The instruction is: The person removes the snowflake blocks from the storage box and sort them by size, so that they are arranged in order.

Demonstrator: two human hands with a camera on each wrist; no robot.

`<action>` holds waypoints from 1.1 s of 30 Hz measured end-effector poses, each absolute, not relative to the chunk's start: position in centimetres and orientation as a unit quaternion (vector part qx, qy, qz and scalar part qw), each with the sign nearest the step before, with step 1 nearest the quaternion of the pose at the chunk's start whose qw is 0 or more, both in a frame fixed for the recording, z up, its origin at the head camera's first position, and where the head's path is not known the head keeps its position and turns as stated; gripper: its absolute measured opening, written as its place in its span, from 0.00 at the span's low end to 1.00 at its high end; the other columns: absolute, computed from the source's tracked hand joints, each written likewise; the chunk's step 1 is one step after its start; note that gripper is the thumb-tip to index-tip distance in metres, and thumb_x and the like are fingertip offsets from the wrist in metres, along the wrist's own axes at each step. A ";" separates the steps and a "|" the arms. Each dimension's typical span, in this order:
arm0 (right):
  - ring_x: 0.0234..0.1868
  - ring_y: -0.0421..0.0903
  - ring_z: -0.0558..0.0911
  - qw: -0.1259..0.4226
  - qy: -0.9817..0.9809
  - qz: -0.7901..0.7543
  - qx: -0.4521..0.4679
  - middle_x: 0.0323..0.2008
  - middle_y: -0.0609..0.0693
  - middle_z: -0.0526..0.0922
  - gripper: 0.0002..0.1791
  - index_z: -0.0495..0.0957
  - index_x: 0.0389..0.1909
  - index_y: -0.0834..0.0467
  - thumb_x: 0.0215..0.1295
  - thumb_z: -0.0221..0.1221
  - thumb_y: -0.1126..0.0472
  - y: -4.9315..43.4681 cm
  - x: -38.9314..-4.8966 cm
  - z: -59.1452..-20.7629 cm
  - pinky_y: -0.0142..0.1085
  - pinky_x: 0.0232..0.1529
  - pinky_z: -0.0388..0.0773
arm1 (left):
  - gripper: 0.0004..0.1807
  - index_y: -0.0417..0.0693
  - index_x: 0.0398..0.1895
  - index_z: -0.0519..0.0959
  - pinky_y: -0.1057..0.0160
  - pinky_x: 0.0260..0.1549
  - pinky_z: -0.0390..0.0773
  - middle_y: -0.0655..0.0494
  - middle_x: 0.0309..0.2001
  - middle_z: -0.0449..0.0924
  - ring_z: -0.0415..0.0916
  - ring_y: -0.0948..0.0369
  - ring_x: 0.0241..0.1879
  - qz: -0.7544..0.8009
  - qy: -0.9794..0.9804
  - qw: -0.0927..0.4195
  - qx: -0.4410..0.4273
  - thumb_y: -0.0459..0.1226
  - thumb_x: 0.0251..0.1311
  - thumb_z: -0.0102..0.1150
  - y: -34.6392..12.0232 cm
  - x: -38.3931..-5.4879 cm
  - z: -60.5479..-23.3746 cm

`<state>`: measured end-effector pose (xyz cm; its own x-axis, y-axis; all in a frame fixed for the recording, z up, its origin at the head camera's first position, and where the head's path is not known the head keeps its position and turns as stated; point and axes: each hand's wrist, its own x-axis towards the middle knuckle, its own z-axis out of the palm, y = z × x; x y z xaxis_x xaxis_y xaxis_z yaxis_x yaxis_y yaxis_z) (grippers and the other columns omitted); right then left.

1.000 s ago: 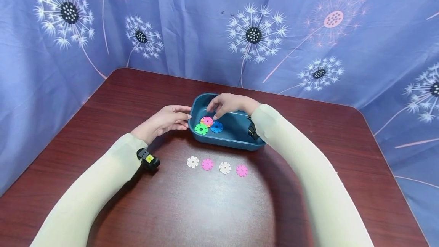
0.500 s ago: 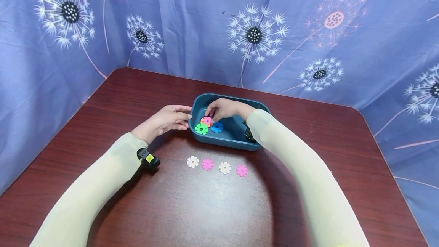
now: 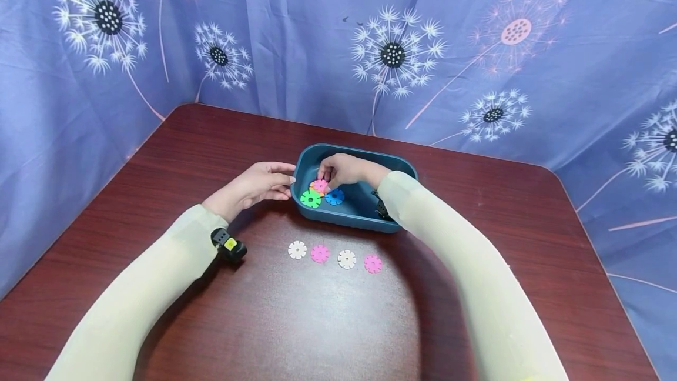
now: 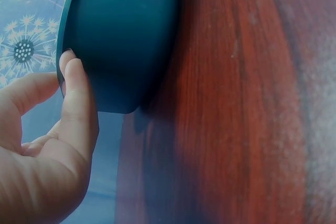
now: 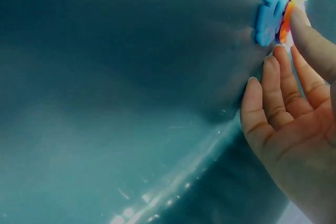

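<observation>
My right hand (image 3: 344, 169) reaches into a dark teal bin (image 3: 359, 225), thumb and fingertips pinching a pink notched plastic disc (image 3: 319, 185). Beneath that disc, part of an orange disc (image 5: 286, 23) shows in the right wrist view. A green disc (image 3: 310, 199) and a blue disc (image 3: 334, 197) lie beside them on the bin's floor. At the bin's left end, my left hand (image 3: 259, 186) holds the rim; in the left wrist view its fingertips (image 4: 73, 69) sit against the wall (image 4: 126, 40) at the rim.
On the brown table (image 3: 264, 322), in front of the bin, lies a row of discs: a white disc (image 3: 297, 250), a pink disc (image 3: 319, 253), another white disc (image 3: 347, 259) and another pink disc (image 3: 372, 263). A blue dandelion-print cloth (image 3: 307, 46) hangs behind the table.
My right hand has come down and left onto the discs in the bin and taken hold of the pink one, which has shifted slightly. The left hand has stayed put.
</observation>
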<state>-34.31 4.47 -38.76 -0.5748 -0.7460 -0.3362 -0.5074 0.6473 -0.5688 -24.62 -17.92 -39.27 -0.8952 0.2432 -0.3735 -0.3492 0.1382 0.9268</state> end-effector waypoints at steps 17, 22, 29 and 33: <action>0.38 0.45 0.79 0.212 0.885 -0.221 -0.351 0.36 0.55 0.87 0.05 0.86 0.37 0.62 0.66 0.67 0.64 6.7 -33.7 -34.6 0.36 0.46 0.82 | 0.29 0.35 0.75 0.64 0.72 0.33 0.87 0.60 0.29 0.83 0.81 0.67 0.26 0.654 0.720 0.228 -0.039 0.31 0.72 0.53 -17.8 -24.5 -39.1; 0.35 0.45 0.78 0.178 0.891 -0.237 -0.343 0.33 0.54 0.87 0.03 0.86 0.36 0.62 0.65 0.67 0.65 8.4 -32.4 -31.9 0.31 0.41 0.78 | 0.29 0.35 0.75 0.63 0.72 0.33 0.87 0.61 0.28 0.83 0.80 0.67 0.26 0.655 0.720 0.227 -0.039 0.31 0.72 0.53 -17.9 -24.4 -39.1; 0.35 0.44 0.78 0.161 0.895 -0.266 -0.321 0.33 0.55 0.88 0.04 0.86 0.36 0.60 0.65 0.68 0.62 11.5 -29.9 -30.1 0.33 0.39 0.77 | 0.29 0.34 0.75 0.63 0.72 0.33 0.87 0.61 0.29 0.83 0.80 0.68 0.26 0.658 0.717 0.228 -0.037 0.31 0.72 0.53 -17.9 -24.5 -39.3; 0.33 0.43 0.76 0.158 0.897 -0.285 -0.300 0.33 0.52 0.88 0.05 0.86 0.36 0.59 0.67 0.67 0.61 13.3 -28.3 -30.0 0.34 0.36 0.74 | 0.30 0.34 0.75 0.63 0.72 0.35 0.87 0.61 0.29 0.83 0.81 0.68 0.27 0.658 0.717 0.228 -0.036 0.31 0.72 0.53 -18.0 -24.5 -39.2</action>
